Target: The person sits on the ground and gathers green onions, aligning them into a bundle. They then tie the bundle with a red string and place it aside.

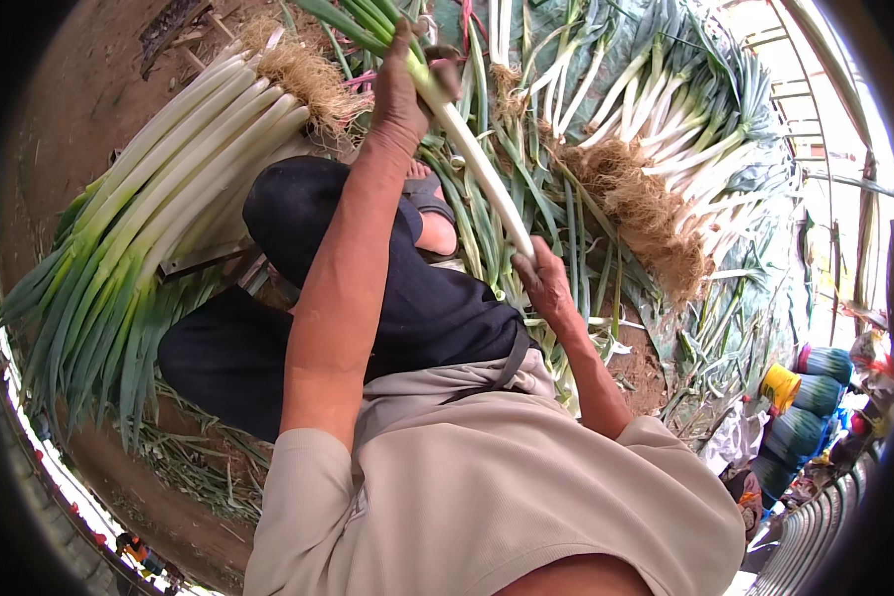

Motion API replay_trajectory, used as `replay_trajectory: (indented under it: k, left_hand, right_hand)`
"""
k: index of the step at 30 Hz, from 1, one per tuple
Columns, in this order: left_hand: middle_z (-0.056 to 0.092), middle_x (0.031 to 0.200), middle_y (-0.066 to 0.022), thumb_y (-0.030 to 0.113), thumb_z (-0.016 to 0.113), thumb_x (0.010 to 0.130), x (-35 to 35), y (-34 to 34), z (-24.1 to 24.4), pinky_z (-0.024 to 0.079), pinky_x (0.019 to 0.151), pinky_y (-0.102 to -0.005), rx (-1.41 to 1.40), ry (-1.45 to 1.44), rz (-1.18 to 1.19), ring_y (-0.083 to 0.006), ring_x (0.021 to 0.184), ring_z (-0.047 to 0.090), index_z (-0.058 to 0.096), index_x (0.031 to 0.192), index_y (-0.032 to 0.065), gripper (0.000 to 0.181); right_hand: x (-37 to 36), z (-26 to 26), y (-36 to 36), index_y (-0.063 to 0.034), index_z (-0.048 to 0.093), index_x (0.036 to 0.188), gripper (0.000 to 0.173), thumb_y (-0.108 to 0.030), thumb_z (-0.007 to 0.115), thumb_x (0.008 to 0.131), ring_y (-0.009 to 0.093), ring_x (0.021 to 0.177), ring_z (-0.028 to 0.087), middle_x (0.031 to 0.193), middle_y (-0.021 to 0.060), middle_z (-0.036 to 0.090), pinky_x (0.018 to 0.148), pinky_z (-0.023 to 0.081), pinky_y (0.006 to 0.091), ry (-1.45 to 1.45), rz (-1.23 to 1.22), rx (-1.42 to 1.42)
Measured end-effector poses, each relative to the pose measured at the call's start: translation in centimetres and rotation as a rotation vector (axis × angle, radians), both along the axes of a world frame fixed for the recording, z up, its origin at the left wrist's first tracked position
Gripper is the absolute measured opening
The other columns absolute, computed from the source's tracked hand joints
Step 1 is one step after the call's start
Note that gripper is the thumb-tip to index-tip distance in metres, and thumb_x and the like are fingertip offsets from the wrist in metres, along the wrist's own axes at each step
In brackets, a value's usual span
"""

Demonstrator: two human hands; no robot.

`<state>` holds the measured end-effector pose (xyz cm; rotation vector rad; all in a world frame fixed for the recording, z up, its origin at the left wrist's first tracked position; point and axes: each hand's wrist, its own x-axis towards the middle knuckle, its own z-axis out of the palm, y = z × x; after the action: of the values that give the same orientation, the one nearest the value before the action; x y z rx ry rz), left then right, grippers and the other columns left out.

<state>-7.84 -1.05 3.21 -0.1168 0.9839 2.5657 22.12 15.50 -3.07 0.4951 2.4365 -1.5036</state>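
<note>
My left hand (402, 93) grips a large Welsh onion (480, 160) where its white shank turns green; the fingers are partly blurred. Around the lower white end of the same stalk, my right hand (545, 279) is closed and hides the tip. The stalk slants over my sandalled foot (433, 216), leaves pointing up and away from me. To my left, a stack of thick Welsh onions (194, 156) rests on a low support (205, 257), with tangled brown roots (305, 74) at the far end and green leaves hanging down.
Many rooted Welsh onions (670, 141) lie at the right on a green sheet (760, 298). Loose stripped leaves (484, 223) cover the ground ahead. Rolls of blue-green twine (797, 425), a yellow container (780, 386) and a white plastic bag (737, 432) sit at the lower right.
</note>
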Motion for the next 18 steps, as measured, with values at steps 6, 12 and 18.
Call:
replay_trajectory:
  k: [6, 12, 18]
  left_hand:
    - [0.066, 0.093, -0.0168, 0.046, 0.048, 0.105, 2.3, 1.9, -2.6, 0.057, 0.07, -0.0463, 0.025, -0.006, 0.023, -0.027, 0.075, 0.064, 0.048, 0.133, 0.0088, 0.047]
    - [0.066, 0.107, -0.0188, 0.041, 0.048, 0.106, 0.9, -0.8, -3.7, 0.053, 0.09, -0.0504, 0.177, -0.001, 0.02, -0.0306, 0.091, 0.065, 0.05, 0.134, 0.0105, 0.041]
    - [0.065, 0.112, -0.0171, 0.042, 0.049, 0.105, 0.4, -1.6, -3.5, 0.052, 0.093, -0.0511, 0.22, 0.071, 0.04, -0.0309, 0.093, 0.064, 0.052, 0.134, 0.0105, 0.043]
  right_hand:
    - [-3.8, 3.8, -0.2, -0.008, 0.058, 0.131, 0.034, -0.027, 0.057, 0.104, 0.043, 0.085, 0.067, 0.092, 0.0221, 0.068, 0.072, 0.051, 0.0453, 0.274, -0.046, 0.265]
    - [-6.0, 3.7, 0.5, -0.0074, 0.062, 0.127, 0.033, -0.03, 0.052, 0.106, 0.035, 0.077, 0.069, 0.084, 0.0178, 0.068, 0.07, 0.051, 0.0405, 0.278, -0.012, 0.202]
    - [-7.3, 3.7, 0.8, -0.0064, 0.067, 0.112, 0.031, -0.031, 0.048, 0.108, 0.031, 0.071, 0.069, 0.078, 0.015, 0.07, 0.067, 0.051, 0.0376, 0.305, -0.064, 0.151]
